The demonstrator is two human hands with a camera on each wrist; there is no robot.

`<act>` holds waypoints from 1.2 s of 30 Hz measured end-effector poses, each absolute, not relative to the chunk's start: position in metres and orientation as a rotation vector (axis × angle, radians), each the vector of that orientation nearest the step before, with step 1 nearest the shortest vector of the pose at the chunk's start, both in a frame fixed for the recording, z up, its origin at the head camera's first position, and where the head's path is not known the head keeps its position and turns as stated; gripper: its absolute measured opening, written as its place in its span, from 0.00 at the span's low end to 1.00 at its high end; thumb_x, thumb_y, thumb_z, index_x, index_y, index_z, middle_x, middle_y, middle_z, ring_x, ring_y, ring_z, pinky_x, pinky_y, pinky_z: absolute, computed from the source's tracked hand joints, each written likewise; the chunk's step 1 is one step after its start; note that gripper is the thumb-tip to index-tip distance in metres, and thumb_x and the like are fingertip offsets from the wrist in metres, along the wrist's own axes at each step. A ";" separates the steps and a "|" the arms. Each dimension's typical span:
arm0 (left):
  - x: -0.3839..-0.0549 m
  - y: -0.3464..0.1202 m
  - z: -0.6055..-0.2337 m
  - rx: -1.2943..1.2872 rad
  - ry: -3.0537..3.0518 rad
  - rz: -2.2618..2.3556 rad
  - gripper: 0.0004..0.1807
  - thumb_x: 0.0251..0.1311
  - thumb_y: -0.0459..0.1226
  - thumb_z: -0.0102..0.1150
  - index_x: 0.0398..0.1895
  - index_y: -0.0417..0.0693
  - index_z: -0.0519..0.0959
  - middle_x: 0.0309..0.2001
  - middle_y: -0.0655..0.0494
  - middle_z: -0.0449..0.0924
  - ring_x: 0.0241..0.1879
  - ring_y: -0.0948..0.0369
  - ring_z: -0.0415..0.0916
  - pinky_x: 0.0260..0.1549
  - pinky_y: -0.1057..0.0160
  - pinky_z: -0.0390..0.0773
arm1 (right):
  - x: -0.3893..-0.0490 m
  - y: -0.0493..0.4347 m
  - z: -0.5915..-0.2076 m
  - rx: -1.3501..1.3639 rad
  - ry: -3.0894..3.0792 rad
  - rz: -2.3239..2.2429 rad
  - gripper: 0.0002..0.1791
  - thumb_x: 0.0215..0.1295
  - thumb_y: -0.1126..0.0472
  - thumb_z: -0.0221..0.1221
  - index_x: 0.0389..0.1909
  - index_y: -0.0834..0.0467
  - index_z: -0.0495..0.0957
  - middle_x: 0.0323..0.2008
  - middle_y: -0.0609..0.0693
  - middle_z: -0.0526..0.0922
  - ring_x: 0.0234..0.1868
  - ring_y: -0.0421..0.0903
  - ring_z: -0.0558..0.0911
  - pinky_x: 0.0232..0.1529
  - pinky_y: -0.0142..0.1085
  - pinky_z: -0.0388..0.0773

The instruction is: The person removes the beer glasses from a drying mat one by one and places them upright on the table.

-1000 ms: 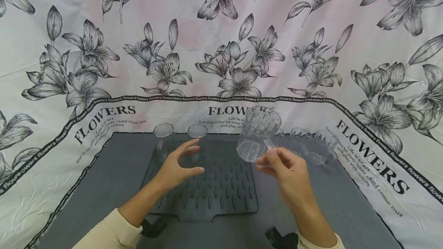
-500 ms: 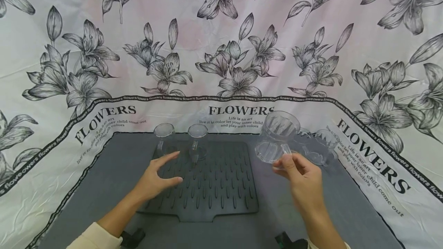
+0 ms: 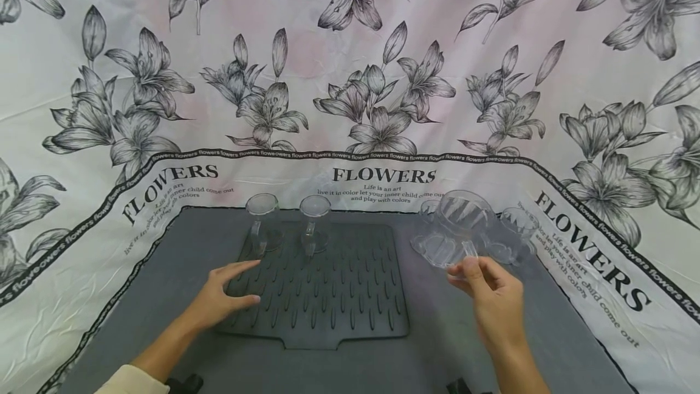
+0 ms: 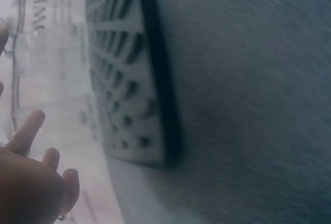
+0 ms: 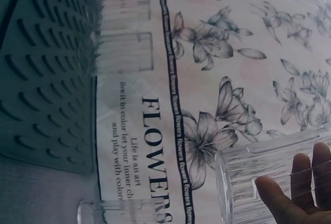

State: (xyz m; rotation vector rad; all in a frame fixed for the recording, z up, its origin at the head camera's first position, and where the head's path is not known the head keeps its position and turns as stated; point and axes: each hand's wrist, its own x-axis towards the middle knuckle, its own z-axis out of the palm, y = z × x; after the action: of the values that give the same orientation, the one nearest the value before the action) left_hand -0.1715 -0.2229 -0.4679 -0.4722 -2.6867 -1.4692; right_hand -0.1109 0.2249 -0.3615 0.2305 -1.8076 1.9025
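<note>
My right hand pinches the handle of a clear ribbed mug and holds it upright, to the right of the dark drying mat. In the right wrist view, thumb and fingers lie at the handle of this mug. My left hand is over the mat's left edge, thumb and fingers spread apart with nothing between them. Two clear mugs, a left one and a right one, stand at the back of the mat with their handles toward me.
Behind the held mug, partly hidden by it, stand more clear mugs, including one at the right and one at the back. A grey cloth covers the table. Behind hangs a flower-printed curtain.
My right hand has carried the mug rightward and lower, away from the mat toward the other mugs. My left hand has drawn back to the left and toward me, away from the standing mugs.
</note>
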 end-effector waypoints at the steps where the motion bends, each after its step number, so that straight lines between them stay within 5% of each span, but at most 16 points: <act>1: -0.172 -0.225 -0.471 -0.465 -2.701 -1.464 0.36 0.54 0.42 0.71 0.67 0.49 0.70 0.67 0.42 0.62 0.67 0.36 0.41 0.50 0.24 0.51 | -0.111 0.226 -0.364 0.230 -1.801 1.907 0.15 0.71 0.69 0.53 0.32 0.81 0.73 0.29 0.62 0.81 0.33 0.51 0.83 0.40 0.41 0.80; 19: -0.168 -0.262 -0.506 -0.356 -2.946 -1.291 0.37 0.48 0.44 0.74 0.65 0.51 0.73 0.65 0.42 0.66 0.62 0.34 0.49 0.48 0.28 0.47 | -0.109 0.238 -0.395 0.188 -1.768 1.934 0.13 0.70 0.72 0.52 0.33 0.83 0.72 0.28 0.60 0.82 0.33 0.50 0.84 0.39 0.41 0.80; 36: -0.170 -0.272 -0.517 -0.463 -2.932 -1.171 0.21 0.51 0.45 0.72 0.49 0.52 0.85 0.65 0.44 0.64 0.61 0.37 0.49 0.48 0.33 0.48 | -0.120 0.248 -0.430 0.136 -1.807 1.928 0.14 0.71 0.71 0.52 0.32 0.82 0.73 0.28 0.64 0.81 0.33 0.50 0.84 0.39 0.43 0.80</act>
State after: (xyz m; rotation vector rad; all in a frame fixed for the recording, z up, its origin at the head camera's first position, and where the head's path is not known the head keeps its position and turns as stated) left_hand -0.1698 -0.2719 -0.5173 -0.4631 -2.9316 -1.1714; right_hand -0.1198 0.2476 -0.4299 0.1356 -1.8075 1.9282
